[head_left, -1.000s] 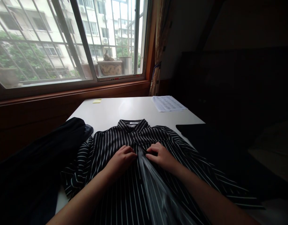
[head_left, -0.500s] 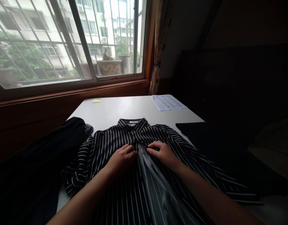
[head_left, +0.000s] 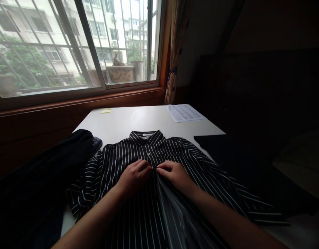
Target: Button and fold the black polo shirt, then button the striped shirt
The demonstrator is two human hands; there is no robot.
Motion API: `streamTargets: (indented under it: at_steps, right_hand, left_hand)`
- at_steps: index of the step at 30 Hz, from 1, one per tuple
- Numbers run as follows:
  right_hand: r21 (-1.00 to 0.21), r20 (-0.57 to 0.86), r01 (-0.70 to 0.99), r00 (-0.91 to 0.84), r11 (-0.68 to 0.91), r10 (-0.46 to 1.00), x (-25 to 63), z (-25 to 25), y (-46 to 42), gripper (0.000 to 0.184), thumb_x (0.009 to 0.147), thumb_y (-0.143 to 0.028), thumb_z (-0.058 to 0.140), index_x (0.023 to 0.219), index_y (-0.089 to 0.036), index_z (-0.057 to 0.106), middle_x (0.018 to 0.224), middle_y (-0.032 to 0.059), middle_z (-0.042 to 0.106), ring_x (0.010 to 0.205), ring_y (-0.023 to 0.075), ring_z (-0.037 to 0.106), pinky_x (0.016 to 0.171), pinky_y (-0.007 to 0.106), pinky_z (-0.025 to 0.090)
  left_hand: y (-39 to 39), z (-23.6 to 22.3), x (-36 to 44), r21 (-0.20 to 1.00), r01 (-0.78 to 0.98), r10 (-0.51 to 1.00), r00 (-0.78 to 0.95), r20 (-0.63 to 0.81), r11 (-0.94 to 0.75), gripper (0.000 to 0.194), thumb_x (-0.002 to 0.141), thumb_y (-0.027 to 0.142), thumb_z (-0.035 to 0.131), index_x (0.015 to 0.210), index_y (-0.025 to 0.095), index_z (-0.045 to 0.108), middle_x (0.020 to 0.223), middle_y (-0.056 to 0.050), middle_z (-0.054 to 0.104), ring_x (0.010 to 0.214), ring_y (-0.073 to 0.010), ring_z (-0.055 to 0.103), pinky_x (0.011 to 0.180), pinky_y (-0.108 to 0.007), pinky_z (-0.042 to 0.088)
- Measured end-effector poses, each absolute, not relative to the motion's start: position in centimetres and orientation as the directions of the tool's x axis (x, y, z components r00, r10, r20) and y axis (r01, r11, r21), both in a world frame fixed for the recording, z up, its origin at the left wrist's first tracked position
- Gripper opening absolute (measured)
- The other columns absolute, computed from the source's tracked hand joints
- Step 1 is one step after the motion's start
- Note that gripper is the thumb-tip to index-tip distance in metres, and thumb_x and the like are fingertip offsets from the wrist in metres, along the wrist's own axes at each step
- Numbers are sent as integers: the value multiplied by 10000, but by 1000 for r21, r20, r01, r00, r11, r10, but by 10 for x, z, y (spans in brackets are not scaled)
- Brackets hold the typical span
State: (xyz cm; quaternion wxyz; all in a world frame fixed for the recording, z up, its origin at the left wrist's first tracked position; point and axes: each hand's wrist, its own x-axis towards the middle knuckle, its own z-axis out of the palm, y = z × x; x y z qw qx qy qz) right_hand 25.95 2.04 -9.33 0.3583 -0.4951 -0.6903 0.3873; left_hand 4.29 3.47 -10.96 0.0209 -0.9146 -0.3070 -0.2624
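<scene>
A black shirt with white stripes lies face up on the white table, its collar at the far end and its sleeves out to both sides. One button shows on the placket below the collar. My left hand has its fingers closed at the front opening. Facing it, my right hand pinches the other front edge between thumb and forefinger. The fingertips are close together, and the cloth in them is mostly hidden. Below my hands the front gapes, showing the paler inside.
Dark clothing is heaped at the left of the white table. Another dark cloth lies to the right. Printed sheets and a yellow sticky note rest near the back edge, below a barred window.
My right hand has moved left and slightly down, bringing its front edge close to my left fingers. The upper gap has narrowed, and a button now shows below the collar.
</scene>
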Motion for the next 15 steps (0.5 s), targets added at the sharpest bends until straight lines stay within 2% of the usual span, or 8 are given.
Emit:
streamTargets:
  at_steps: [8,15]
  right_hand:
    - [-964,-11,261,-254,57,967,261,-96,24,232,831,-377,682,918,-187,781,929,53,770,939,253,690,879,366,502]
    - [-974,-61,227,-254,-2,965,262,-98,24,259,809,-406,700,913,-185,785,910,56,772,922,254,693,870,374,507]
  left_hand:
    - [32,-109,44,84,534,490,687,537,-841,163,998,183,474,977,169,635,897,-45,622,789,-154,580,722,-291,518]
    - [32,-113,42,70,547,487,672,558,-834,144,991,183,495,965,173,636,891,-37,639,798,-145,585,742,-282,503]
